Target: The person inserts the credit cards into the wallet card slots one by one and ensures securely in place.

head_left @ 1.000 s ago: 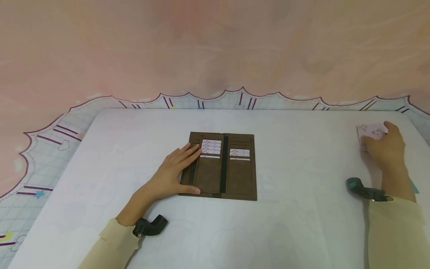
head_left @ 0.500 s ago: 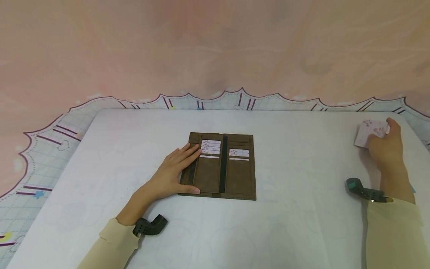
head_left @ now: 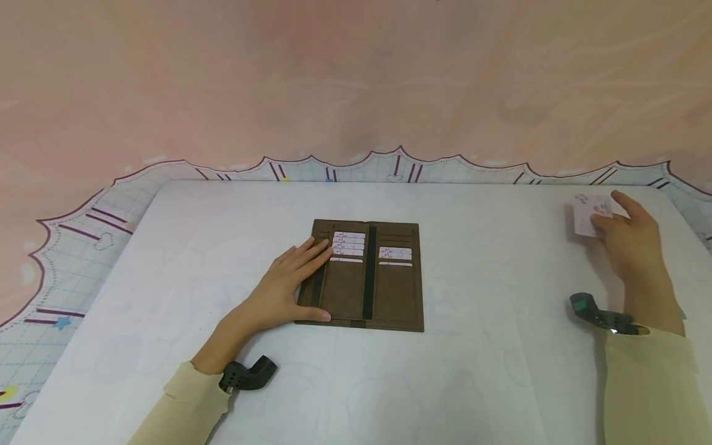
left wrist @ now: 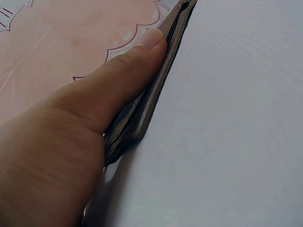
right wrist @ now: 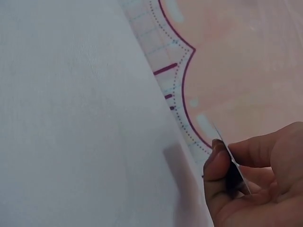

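Note:
An open brown wallet (head_left: 367, 278) lies flat in the middle of the white table (head_left: 473, 346), with several white cards in its upper slots. My left hand (head_left: 286, 281) rests flat on the wallet's left flap, fingers straight; in the left wrist view the thumb (left wrist: 128, 71) lies along the wallet's edge (left wrist: 156, 101). Far right, my right hand (head_left: 625, 238) pinches a small white patterned card (head_left: 586, 213), lifted off the table. The right wrist view shows that card (right wrist: 232, 163) edge-on between thumb and fingers.
A patterned mat with a scalloped purple border (head_left: 83, 235) shows around the white tabletop. A pink surface (head_left: 334, 80) fills the background. Black wrist cameras (head_left: 247, 374) sit on both cream sleeves.
My right hand has lifted the card off the table and carried it slightly left. The left hand and the wallet have stayed put.

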